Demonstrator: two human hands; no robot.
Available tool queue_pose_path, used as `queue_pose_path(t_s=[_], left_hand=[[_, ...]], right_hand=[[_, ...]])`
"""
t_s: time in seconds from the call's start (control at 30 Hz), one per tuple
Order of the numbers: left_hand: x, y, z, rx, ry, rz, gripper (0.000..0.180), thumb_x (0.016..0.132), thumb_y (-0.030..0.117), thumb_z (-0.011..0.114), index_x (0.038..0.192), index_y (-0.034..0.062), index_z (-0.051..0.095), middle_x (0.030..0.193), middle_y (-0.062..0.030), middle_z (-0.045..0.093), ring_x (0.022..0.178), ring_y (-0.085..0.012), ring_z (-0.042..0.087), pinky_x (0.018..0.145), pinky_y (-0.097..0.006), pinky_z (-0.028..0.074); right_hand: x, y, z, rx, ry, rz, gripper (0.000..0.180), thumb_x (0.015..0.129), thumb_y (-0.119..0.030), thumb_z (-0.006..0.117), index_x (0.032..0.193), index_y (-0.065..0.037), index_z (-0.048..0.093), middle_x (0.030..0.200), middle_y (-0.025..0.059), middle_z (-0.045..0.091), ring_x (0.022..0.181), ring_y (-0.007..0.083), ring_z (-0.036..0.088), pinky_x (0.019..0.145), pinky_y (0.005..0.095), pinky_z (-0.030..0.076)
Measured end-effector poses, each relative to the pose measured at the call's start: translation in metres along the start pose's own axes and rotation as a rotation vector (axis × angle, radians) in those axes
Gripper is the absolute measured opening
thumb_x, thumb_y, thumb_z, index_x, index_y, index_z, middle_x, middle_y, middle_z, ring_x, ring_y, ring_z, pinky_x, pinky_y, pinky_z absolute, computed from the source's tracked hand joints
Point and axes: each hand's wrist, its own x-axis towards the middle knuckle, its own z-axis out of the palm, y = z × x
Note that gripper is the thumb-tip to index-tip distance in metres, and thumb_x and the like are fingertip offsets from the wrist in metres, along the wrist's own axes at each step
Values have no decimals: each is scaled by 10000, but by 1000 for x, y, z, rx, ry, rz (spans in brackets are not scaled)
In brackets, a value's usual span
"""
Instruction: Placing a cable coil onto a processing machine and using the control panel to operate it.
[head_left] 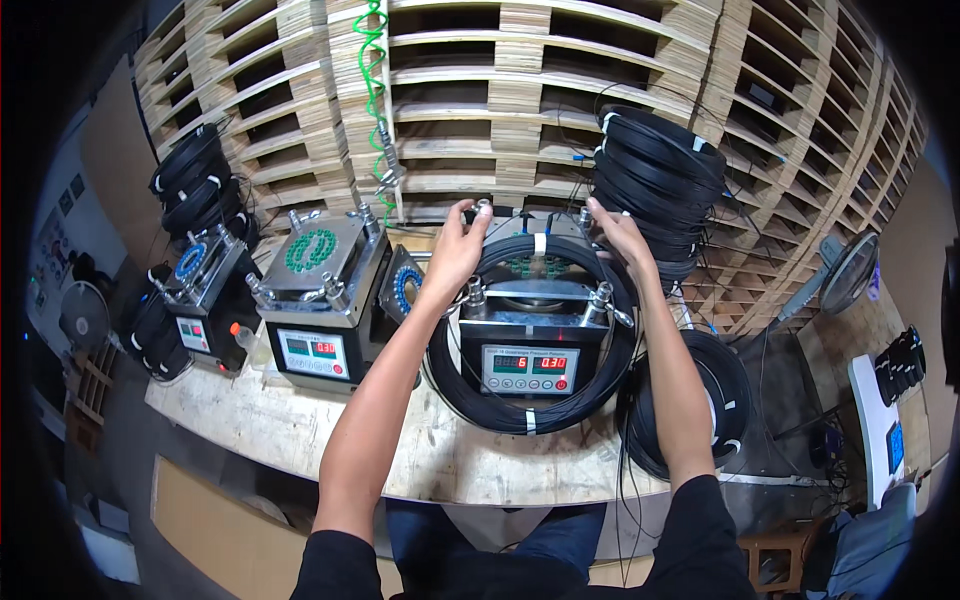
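A bench-top polishing machine (530,365) with red lit digits stands in front of me. A large coil of black cable (530,420), bound with white tape, loops around it. My left hand (463,245) is closed at the back left corner, its fingertips on a metal clamp knob (484,206). At the back right corner my right hand (622,238) has its thumb against another clamp knob (586,216); its other fingers are curled and partly hidden. Two more metal clamp posts, the left post (474,297) and the right post (601,297), stand at the machine's front corners.
Two similar machines, a nearer one (310,350) and a farther one (195,330), stand to the left on the wooden bench (240,420). Tall cable coils (655,180) are stacked at back right. Another coil (735,405) lies beside my right forearm. Wooden pallets (520,60) rise behind.
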Motion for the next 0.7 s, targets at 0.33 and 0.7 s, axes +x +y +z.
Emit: queue_pose_path(t_s=[0.33,0.7], left_hand=[[3,-1,4,6,-11,24,776,981,555,543,1499,10,353,1075,-250,691,1075,-350,670,970,-408,468],[27,-2,-13,-477,-304,-495,720,954,513,646,1522,172,362,1291,-75,527,955,-178,581,787,-357,510]], right_hand=[[41,-2,3,-271,-269,18,748,880,-772,540,1279,-156,688,1120,123,655,1022,235,608,821,445,509],[36,13,-26,-339,-163,-46,831,945,-780,370,1431,-138,572,1327,163,602,1068,290,563,913,478,465]])
